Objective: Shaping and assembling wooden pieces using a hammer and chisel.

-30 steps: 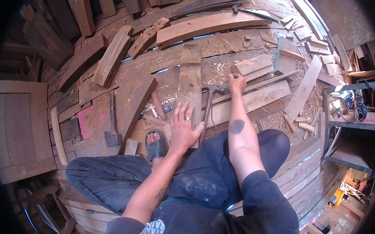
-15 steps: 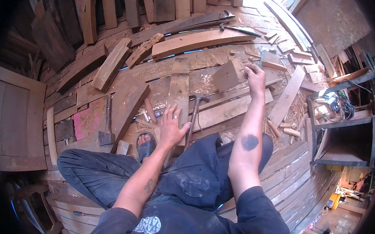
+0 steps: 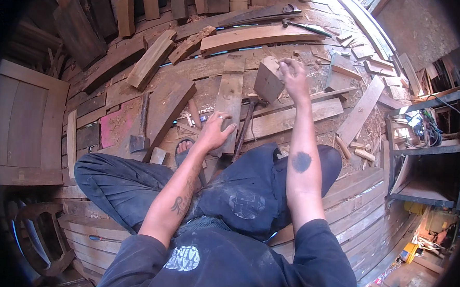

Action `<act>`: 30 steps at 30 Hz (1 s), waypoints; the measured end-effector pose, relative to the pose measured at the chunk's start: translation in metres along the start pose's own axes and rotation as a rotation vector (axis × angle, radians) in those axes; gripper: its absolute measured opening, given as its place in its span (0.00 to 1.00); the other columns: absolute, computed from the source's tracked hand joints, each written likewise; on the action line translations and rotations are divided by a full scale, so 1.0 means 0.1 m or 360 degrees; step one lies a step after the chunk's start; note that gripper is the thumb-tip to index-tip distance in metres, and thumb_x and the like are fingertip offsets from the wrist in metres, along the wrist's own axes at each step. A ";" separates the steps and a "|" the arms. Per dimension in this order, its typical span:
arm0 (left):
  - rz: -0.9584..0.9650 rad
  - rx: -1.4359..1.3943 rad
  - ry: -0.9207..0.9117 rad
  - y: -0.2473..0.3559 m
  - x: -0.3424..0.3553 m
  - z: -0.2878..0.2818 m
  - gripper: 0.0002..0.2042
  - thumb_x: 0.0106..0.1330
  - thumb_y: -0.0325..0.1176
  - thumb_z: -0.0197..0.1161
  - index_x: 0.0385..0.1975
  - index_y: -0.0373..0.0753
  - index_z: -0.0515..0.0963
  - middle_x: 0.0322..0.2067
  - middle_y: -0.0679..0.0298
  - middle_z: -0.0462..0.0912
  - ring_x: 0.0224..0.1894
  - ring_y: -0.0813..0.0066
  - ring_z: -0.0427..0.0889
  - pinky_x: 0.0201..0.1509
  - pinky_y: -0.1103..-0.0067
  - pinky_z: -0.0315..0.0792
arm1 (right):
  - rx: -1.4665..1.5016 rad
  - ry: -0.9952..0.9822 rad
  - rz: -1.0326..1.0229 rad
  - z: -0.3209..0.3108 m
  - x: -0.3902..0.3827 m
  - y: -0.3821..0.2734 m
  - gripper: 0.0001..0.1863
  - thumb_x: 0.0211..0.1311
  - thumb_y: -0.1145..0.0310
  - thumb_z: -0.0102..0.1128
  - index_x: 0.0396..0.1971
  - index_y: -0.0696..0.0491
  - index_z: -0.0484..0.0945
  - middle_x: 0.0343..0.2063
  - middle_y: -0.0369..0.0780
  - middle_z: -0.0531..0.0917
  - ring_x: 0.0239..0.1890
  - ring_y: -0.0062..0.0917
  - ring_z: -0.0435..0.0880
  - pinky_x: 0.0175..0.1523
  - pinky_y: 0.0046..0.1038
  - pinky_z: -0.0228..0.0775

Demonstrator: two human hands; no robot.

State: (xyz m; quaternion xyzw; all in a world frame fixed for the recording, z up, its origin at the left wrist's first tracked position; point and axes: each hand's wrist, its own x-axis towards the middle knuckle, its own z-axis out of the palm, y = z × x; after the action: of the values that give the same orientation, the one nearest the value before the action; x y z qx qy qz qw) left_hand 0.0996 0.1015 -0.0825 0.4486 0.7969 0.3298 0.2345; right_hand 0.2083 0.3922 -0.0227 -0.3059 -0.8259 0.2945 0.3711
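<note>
My right hand is closed on the edge of a squared wooden block, held above the floor right of a narrow upright-lying board. My left hand, a ring on one finger, rests on the near part of that board, thumb and fingers apart. Beside the board on its right lies a hammer with a dark metal head and a long handle pointing toward me. Left of the hand are a short round wooden stick and a thick dark plank. My sandalled foot is beneath my left forearm.
A hatchet-like tool lies at left. Pale planks and wood shavings cover the floor at right. A green-handled hammer lies beyond a long beam. A dark shelf stands right, a panelled wooden door left.
My right hand has brought the wooden block leftward, closer to the board. My left hand stays on the board, its fingers drawn in a little. The view has shifted slightly.
</note>
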 end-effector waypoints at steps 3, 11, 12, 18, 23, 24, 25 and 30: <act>-0.0137 -0.0137 -0.0120 0.11 -0.01 -0.13 0.24 0.70 0.47 0.63 0.58 0.35 0.77 0.59 0.49 0.77 0.64 0.52 0.74 0.70 0.66 0.66 | 0.0830 -0.0118 0.0370 0.25 -0.02 0.07 0.11 0.74 0.66 0.58 0.49 0.55 0.81 0.42 0.38 0.85 0.45 0.22 0.84 0.50 0.25 0.76; -0.0064 -0.0293 0.0105 0.18 -0.12 -0.55 0.25 0.71 0.46 0.64 0.60 0.35 0.76 0.56 0.49 0.81 0.63 0.60 0.77 0.67 0.67 0.70 | 0.0341 0.0102 0.0130 0.54 -0.18 -0.35 0.11 0.71 0.66 0.56 0.44 0.55 0.83 0.42 0.48 0.85 0.47 0.43 0.84 0.53 0.38 0.74; -0.0079 -0.0393 0.0108 0.20 -0.15 -0.60 0.24 0.71 0.46 0.64 0.60 0.35 0.76 0.56 0.50 0.81 0.62 0.61 0.78 0.66 0.68 0.71 | 0.0349 0.0099 0.0109 0.54 -0.17 -0.33 0.11 0.71 0.66 0.56 0.44 0.55 0.83 0.42 0.48 0.85 0.47 0.43 0.84 0.53 0.38 0.74; -0.0092 -0.0586 0.0161 0.23 -0.33 -0.90 0.25 0.68 0.44 0.67 0.58 0.34 0.76 0.57 0.49 0.80 0.61 0.58 0.79 0.64 0.68 0.72 | 0.0326 0.0134 0.0183 0.37 -0.19 -0.32 0.10 0.74 0.66 0.55 0.42 0.57 0.81 0.38 0.44 0.83 0.41 0.32 0.84 0.49 0.34 0.74; 0.0180 -0.0263 0.0381 0.50 -0.29 -1.21 0.34 0.63 0.46 0.72 0.67 0.39 0.69 0.61 0.50 0.77 0.65 0.59 0.75 0.69 0.64 0.69 | 0.0670 0.0164 -0.0131 -0.13 0.00 -1.08 0.08 0.76 0.69 0.53 0.40 0.56 0.80 0.38 0.39 0.82 0.38 0.26 0.82 0.45 0.28 0.74; 0.0167 -0.0268 0.0376 0.58 -0.25 -1.26 0.34 0.63 0.46 0.72 0.67 0.39 0.69 0.61 0.50 0.77 0.65 0.59 0.75 0.69 0.64 0.69 | 0.0769 0.0117 -0.0227 -0.21 0.02 -1.34 0.07 0.75 0.71 0.53 0.39 0.56 0.80 0.39 0.38 0.82 0.40 0.25 0.81 0.45 0.27 0.75; 0.0283 -0.0296 0.0486 0.72 -0.19 -1.29 0.35 0.63 0.43 0.73 0.68 0.39 0.67 0.61 0.48 0.76 0.66 0.59 0.74 0.68 0.64 0.70 | 0.0866 0.0076 -0.0318 -0.23 0.01 -1.52 0.06 0.75 0.72 0.54 0.38 0.56 0.79 0.41 0.38 0.82 0.41 0.25 0.81 0.46 0.25 0.75; 0.0528 -0.0513 0.0606 0.89 0.15 -1.33 0.40 0.60 0.40 0.75 0.70 0.37 0.61 0.60 0.45 0.76 0.67 0.54 0.73 0.66 0.62 0.72 | 0.0766 -0.0131 -0.0676 0.04 -0.07 -1.91 0.07 0.73 0.71 0.55 0.44 0.57 0.80 0.45 0.40 0.82 0.52 0.30 0.80 0.57 0.30 0.73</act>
State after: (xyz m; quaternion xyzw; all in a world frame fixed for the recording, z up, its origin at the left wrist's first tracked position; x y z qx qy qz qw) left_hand 0.0531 0.1066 0.0713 0.4598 0.6796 0.5641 0.0918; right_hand 0.1539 0.2640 0.1084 -0.0180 -0.7922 0.4095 0.4521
